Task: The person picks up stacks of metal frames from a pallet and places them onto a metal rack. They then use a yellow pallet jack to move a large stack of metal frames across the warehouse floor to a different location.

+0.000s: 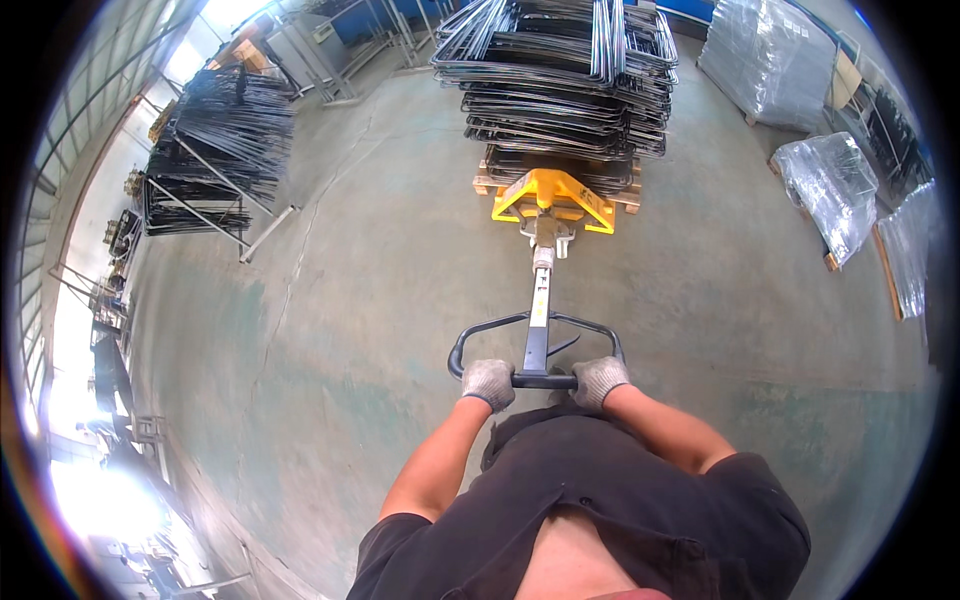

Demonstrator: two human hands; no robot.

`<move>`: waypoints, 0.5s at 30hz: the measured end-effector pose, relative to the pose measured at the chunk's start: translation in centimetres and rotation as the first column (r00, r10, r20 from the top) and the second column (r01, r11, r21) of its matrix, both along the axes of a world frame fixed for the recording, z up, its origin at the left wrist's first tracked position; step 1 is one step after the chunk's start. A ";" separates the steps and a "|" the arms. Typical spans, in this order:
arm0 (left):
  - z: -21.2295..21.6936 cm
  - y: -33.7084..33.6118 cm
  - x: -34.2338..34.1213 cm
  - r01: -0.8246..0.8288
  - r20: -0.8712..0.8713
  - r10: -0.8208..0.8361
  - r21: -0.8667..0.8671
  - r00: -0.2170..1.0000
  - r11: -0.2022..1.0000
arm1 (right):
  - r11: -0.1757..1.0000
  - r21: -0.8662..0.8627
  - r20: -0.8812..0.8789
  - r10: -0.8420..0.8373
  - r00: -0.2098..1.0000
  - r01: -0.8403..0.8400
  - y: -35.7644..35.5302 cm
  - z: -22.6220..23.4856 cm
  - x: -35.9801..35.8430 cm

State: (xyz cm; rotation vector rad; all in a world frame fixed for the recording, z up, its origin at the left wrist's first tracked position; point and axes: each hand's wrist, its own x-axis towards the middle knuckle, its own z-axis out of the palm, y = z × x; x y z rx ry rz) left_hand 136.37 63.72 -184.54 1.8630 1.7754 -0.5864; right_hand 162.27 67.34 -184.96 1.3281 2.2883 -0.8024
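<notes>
Yellow metal pallet jack [547, 184] is right up by a wooden pallet [484, 185] of black metal frames [565, 105]. Left hand [488, 384] and right hand [600, 381], pale-gloved, both got fingers wrapped round its black loop handle [545, 381].

The room is bright. White light [105, 500] glares at the lower left and hides what is there, with a rainbow streak [38, 530] beside it. The plastic wrap [770, 65] shines. The floor [350, 330] is softly lit. The handle [545, 381] looks clear. The left wall [75, 125] bends near the round black edge.
</notes>
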 end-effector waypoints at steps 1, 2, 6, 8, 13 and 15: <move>0.0 -0.1 0.6 -0.004 -0.004 0.004 -0.003 1.000 1.000 | 1.000 0.000 -0.002 0.006 1.000 -0.006 0.1 0.2 0.6; 0.0 -0.2 1.2 -0.011 0.001 0.011 0.008 1.000 1.000 | 1.000 0.000 -0.004 0.012 1.000 -0.012 0.2 0.4 1.3; -0.6 -0.7 2.7 -0.012 0.004 0.011 0.052 1.000 0.999 | 0.998 0.026 -0.005 0.050 0.999 -0.050 0.6 -1.3 3.0; -0.9 -0.7 3.3 -0.025 0.004 0.024 0.067 1.000 0.997 | 0.998 0.004 0.018 0.069 0.997 -0.069 1.2 -0.8 3.3; -0.9 -0.3 5.9 -0.045 -0.006 0.046 0.061 0.999 0.997 | 0.995 -0.025 0.002 0.099 0.995 -0.098 2.4 0.5 5.7; -0.3 -0.2 8.4 -0.083 0.002 0.083 0.018 0.997 0.996 | 0.990 -0.045 0.003 0.132 0.991 -0.132 3.3 0.7 8.1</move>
